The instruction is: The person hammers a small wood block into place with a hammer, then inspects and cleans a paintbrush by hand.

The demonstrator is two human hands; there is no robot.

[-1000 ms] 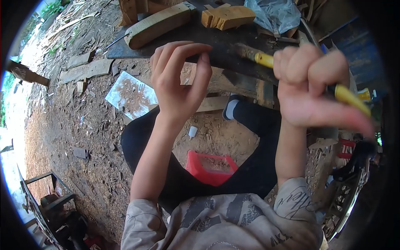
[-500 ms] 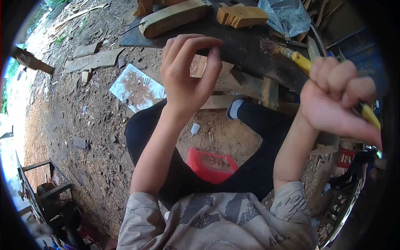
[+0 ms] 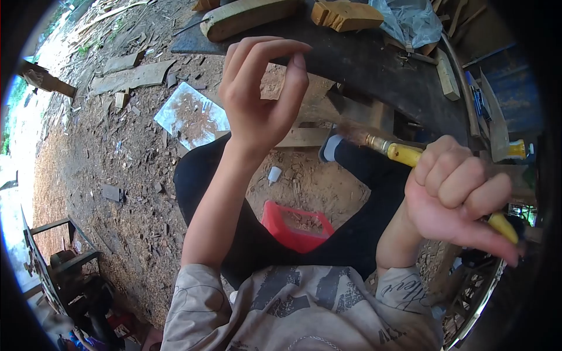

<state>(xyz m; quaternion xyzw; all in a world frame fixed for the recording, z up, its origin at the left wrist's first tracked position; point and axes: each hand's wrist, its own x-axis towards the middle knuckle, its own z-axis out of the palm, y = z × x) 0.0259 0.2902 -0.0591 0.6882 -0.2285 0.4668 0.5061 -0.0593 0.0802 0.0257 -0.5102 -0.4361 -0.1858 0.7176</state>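
My right hand (image 3: 453, 199) is closed in a fist around the yellow handle of a paintbrush (image 3: 403, 154). The brush's worn bristles point up and left over my black-trousered leg. My left hand (image 3: 260, 88) is raised in front of the dark workbench (image 3: 363, 58), with its fingers curled and the fingertips pinched close to the thumb. Nothing is visible between them. The two hands are apart, the left one higher.
On the bench lie a long curved wood piece (image 3: 252, 14), a carved wood block (image 3: 348, 14) and a plastic bag (image 3: 410, 20). A red container (image 3: 295, 225) and a white cap (image 3: 273, 174) sit on the chip-strewn ground. A pale sheet (image 3: 193, 114) lies to the left.
My right hand has dropped with the brush from bench height down to the right, beside my leg. My left hand has kept its pinched pose, shifting only slightly.
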